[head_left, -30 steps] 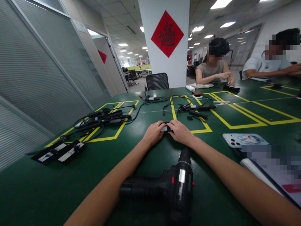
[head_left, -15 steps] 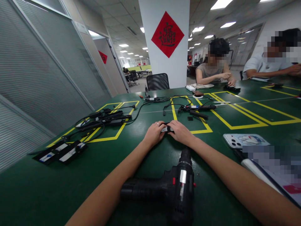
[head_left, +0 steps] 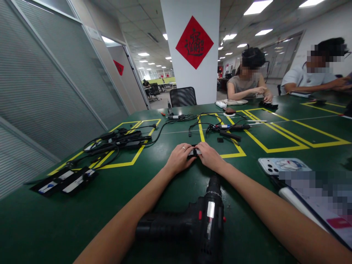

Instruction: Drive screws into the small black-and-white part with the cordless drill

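Observation:
Out in front of me, my left hand [head_left: 178, 158] and my right hand [head_left: 210, 157] meet over a small black-and-white piece [head_left: 194, 151]. The fingers of both are closed on its two ends, hiding most of it, so its kind cannot be made out. A white strip with a black band across it shows between the fingertips. Between my forearms a black cordless drill [head_left: 189, 225] lies on its side, its chuck pointing away from me. Two flat black pieces [head_left: 79, 180] with white strips and black bands lie at the left.
Tangled black cables and plugs [head_left: 123, 139] cover the left taped area of the green table [head_left: 115, 205]. A pen-shaped tool [head_left: 233, 127] and cords lie beyond my hands. A phone [head_left: 283, 165] sits at the right. Two people [head_left: 244, 84] sit across the table.
Both hands stay on the small piece, with slight finger shifts; a little more of its white strip shows. The whole view has shifted slightly.

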Demonstrator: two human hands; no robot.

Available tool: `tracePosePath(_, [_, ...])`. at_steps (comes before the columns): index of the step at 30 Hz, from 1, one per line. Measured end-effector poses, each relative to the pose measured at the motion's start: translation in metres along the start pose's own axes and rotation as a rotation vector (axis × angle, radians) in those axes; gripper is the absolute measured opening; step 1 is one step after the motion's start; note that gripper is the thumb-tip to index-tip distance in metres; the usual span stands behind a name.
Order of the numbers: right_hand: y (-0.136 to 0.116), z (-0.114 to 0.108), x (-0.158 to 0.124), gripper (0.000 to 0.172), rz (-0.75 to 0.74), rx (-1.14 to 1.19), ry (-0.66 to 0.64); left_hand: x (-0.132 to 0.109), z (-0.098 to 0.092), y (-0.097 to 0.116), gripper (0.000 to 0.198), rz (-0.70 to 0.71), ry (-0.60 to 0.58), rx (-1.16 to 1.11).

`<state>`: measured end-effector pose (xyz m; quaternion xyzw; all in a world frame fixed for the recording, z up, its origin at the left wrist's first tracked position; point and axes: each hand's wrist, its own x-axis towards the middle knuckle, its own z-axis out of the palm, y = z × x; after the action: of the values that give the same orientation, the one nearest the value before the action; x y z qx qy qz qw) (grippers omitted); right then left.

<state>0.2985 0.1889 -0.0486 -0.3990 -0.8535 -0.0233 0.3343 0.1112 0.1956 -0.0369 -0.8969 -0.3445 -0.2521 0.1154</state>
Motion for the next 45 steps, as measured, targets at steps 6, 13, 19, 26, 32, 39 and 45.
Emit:
tracePosePath(6, [0.000, 0.001, -0.001, 0.028, 0.047, 0.049, 0.024, 0.001, 0.001, 0.001, 0.033, 0.017, -0.007, 0.011])
tracePosePath(13, [-0.003, 0.000, 0.000, 0.032, -0.003, -0.009, 0.000, 0.000, -0.001, 0.005, 0.030, -0.033, 0.043, 0.002])
tracePosePath(19, [-0.011, -0.008, 0.003, 0.044, -0.137, -0.141, -0.025, -0.001, 0.000, 0.002, 0.027, -0.118, 0.113, -0.031])
tracePosePath(26, [-0.010, -0.006, 0.003, 0.035, -0.261, -0.267, -0.033, -0.002, 0.003, -0.004, 0.023, -0.132, 0.140, -0.116])
tracePosePath(32, [-0.008, -0.009, 0.006, 0.026, -0.009, -0.003, 0.160, -0.003, 0.001, -0.006, 0.032, -0.173, 0.125, -0.152])
tracePosePath(39, [0.013, -0.012, 0.023, 0.023, 0.600, 0.634, 0.497, -0.002, 0.009, -0.010, 0.043, -0.199, 0.058, -0.216])
tracePosePath(45, [0.018, -0.004, 0.029, 0.017, 0.792, 1.027, 0.482, -0.003, 0.014, -0.015, 0.030, -0.197, 0.022, -0.280])
